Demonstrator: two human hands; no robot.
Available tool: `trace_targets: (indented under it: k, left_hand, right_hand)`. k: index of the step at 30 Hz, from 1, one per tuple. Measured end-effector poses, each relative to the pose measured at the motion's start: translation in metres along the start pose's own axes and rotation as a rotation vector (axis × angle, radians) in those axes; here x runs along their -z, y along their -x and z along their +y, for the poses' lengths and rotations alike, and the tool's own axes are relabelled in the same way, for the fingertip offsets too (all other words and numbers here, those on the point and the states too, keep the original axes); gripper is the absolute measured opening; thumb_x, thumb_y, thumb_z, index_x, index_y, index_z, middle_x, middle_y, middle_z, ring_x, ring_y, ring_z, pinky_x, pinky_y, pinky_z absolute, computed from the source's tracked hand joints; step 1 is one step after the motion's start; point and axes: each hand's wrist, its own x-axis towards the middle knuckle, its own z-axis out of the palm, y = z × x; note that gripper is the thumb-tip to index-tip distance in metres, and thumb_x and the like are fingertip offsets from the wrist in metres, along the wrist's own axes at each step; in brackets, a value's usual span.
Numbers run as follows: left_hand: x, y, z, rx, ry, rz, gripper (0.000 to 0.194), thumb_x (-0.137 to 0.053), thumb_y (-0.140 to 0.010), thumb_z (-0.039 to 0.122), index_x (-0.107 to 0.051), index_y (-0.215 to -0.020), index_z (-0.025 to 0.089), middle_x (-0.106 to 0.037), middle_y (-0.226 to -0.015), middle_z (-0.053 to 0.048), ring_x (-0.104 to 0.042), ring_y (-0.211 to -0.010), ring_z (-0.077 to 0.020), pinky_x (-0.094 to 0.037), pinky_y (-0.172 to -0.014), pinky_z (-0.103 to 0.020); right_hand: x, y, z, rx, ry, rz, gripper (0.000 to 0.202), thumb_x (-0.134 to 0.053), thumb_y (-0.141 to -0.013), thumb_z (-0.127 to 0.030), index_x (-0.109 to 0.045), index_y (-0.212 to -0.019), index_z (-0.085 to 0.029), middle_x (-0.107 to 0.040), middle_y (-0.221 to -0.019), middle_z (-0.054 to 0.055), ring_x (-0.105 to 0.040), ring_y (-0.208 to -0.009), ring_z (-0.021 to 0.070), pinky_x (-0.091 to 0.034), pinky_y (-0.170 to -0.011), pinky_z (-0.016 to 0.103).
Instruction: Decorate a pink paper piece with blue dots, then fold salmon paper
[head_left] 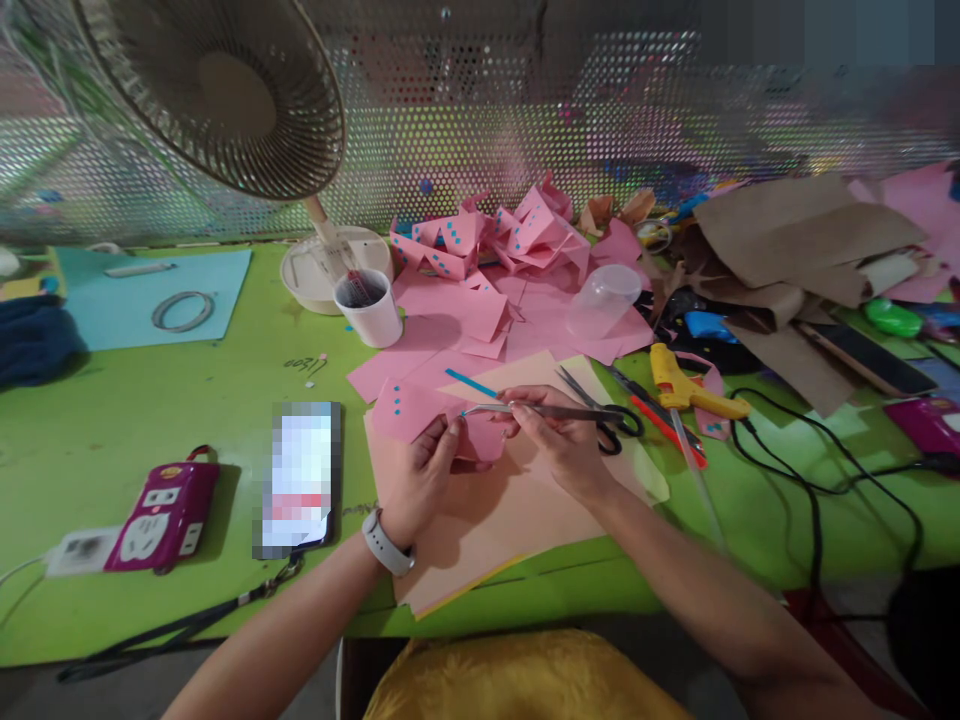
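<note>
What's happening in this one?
A person is working on pink paper at a green table. The left hand holds a folded pink paper piece marked with blue dots, while the right hand holds tweezers with their tip at a small blue dot on it. A blue strip reaches toward the right fingers; whether they grip it is unclear. Open scissors lie nearby, and more folded pink pieces with blue dots are heaped behind.
</note>
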Motion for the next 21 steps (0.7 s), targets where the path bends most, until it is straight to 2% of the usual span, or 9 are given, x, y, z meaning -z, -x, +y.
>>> trace_targets:
  k: [4,12,21]
  left_hand:
    - [-0.001,0.0003,0.001,-0.001,0.002,0.013,0.041,-0.068,-0.082,0.056,-0.067,-0.094,0.016,-0.063,-0.083,-0.001,-0.064,-0.072,-0.0149,-0.065,-0.072,-0.036]
    - [-0.002,-0.0001,0.003,0.007,-0.001,0.008,0.045,-0.069,-0.08,0.058,-0.067,-0.099,0.017,-0.067,-0.091,-0.004,-0.066,-0.073,-0.0154,-0.065,-0.071,-0.034]
    - [-0.0017,0.0004,0.0026,0.018,0.0,0.003,0.046,-0.069,-0.08,0.058,-0.067,-0.098,0.016,-0.067,-0.09,-0.004,-0.067,-0.074,-0.0163,-0.065,-0.073,-0.036]
  right_hand:
    - [-0.0006,0.0003,-0.001,-0.008,0.0,0.0,0.025,-0.07,-0.086,-0.038,-0.067,-0.103,-0.019,-0.074,-0.107,0.007,-0.072,-0.079,0.015,-0.061,-0.069,0.028]
    - [-0.0022,0.0005,-0.0003,-0.008,-0.005,-0.007,0.024,-0.07,-0.087,-0.038,-0.068,-0.103,-0.02,-0.075,-0.105,0.007,-0.072,-0.078,0.0149,-0.061,-0.067,0.028]
    - [-0.0004,-0.0003,-0.0012,0.006,0.019,0.005,0.024,-0.069,-0.087,-0.039,-0.068,-0.101,-0.02,-0.075,-0.103,0.006,-0.071,-0.074,0.0141,-0.06,-0.068,0.029]
